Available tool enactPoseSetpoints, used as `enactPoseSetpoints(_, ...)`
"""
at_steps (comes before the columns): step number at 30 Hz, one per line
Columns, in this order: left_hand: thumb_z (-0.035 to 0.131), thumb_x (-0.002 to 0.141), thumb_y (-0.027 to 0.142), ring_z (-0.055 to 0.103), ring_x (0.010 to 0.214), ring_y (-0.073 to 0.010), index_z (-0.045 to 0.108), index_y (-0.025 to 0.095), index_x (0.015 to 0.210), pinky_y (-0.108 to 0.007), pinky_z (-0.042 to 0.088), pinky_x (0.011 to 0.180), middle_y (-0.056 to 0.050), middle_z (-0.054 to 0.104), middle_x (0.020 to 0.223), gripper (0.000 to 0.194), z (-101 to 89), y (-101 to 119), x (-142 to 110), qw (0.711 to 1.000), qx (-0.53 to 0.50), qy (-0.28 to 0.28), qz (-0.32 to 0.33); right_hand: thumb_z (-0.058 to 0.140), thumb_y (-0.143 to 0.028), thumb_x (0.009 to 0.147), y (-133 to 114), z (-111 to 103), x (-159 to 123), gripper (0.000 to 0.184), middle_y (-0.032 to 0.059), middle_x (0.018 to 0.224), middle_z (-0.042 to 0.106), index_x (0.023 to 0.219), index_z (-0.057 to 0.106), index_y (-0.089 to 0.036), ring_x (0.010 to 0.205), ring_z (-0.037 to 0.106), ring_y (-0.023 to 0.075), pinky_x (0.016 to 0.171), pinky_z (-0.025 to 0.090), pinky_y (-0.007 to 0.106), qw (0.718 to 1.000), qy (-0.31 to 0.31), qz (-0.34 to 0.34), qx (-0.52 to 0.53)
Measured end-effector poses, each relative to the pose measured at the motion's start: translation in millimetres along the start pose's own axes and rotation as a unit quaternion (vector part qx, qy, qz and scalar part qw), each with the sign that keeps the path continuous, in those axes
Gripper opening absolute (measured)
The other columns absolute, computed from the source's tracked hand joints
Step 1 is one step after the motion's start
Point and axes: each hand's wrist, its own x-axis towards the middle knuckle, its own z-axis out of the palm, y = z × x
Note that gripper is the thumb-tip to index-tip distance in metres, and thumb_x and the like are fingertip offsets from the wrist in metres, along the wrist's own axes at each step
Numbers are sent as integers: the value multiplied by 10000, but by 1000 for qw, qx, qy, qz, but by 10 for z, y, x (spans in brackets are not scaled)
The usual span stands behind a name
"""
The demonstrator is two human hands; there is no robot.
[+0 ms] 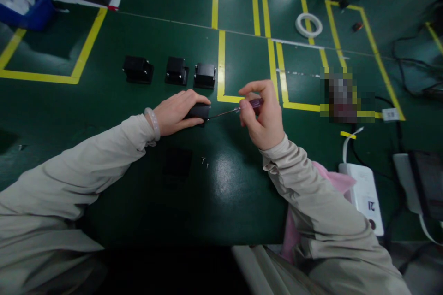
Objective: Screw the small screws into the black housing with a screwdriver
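My left hand point(178, 113) is closed over a small black block point(200, 111) and holds it down on the green mat. My right hand point(263, 115) pinches a thin screwdriver point(238, 109) with a dark reddish handle. Its metal shaft lies nearly level and its tip meets the right side of the block. Two tiny screws point(205, 162) lie on the mat just below the block. Three more black blocks point(138, 69) point(176, 71) point(205, 75) stand in a row behind my left hand.
Yellow tape outlines point(221, 64) mark boxes on the green mat. A white tape roll point(308, 25) lies at the back right. A blue bin point(26, 2) sits far left. A white device point(365, 196) and cables point(408, 73) crowd the right side.
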Motion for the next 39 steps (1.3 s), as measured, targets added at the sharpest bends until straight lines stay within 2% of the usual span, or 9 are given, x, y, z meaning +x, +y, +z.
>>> enactPoseSetpoints(3, 574, 956, 363, 604, 1101, -278, 532, 145, 1342, -445, 485, 987, -127, 622, 1232, 446, -6, 0, -2, 1000, -2, -5, 0, 432, -505, 1030, -26, -18, 10, 294, -7, 858, 593, 1035, 517, -223, 678, 560, 96, 642, 494, 291, 1000, -1, 4, -5)
enactPoseSetpoints(7, 576, 953, 366, 603, 1108, -276, 529, 157, 1342, -444, 483, 993, -121, 621, 1234, 444, -12, 4, -6, 1000, -4, -2, -2, 509, -468, 1010, -74, -33, 20, 275, -41, 750, 556, 896, 519, -218, 609, 528, 73, 602, 458, 264, 1000, -4, 12, -14)
enactPoseSetpoints(14, 574, 948, 360, 597, 1117, -279, 530, 173, 1328, -456, 478, 1004, -119, 618, 1239, 426, -16, 4, -5, 1000, -10, -6, -7, 433, -540, 1020, -12, 6, 2, 305, -14, 811, 564, 1085, 501, -249, 594, 500, 103, 589, 485, 301, 1000, 4, 5, -3)
enactPoseSetpoints(22, 578, 951, 353, 595, 1127, -274, 520, 187, 1337, -441, 471, 1011, -117, 613, 1253, 424, -5, 0, -8, 1000, -9, -8, -12, 476, -507, 1013, -62, -21, 14, 302, -23, 743, 555, 897, 532, -235, 604, 525, 97, 599, 486, 286, 1000, 4, 18, -15)
enactPoseSetpoints(29, 578, 950, 348, 602, 1120, -276, 528, 164, 1329, -434, 478, 995, -122, 622, 1237, 425, -14, 9, -1, 1000, -2, -5, -6, 411, -511, 1031, -3, 6, 3, 297, -2, 847, 583, 1123, 491, -240, 632, 531, 112, 636, 501, 313, 1000, 6, -1, 0)
enactPoseSetpoints(36, 576, 949, 344, 601, 1121, -276, 523, 177, 1333, -442, 477, 999, -123, 618, 1246, 422, -21, 12, -1, 1000, -8, -7, -8, 490, -504, 1009, -49, -12, 14, 291, -23, 774, 578, 925, 532, -229, 629, 551, 96, 606, 478, 281, 1000, 4, 15, -2)
enactPoseSetpoints(39, 584, 944, 345, 596, 1127, -278, 522, 186, 1330, -448, 473, 1003, -117, 614, 1249, 422, -24, 14, 0, 1000, -13, -11, -13, 461, -509, 1020, -30, 0, 6, 284, -20, 796, 587, 990, 537, -237, 607, 535, 92, 591, 480, 282, 1000, 6, 15, 0)
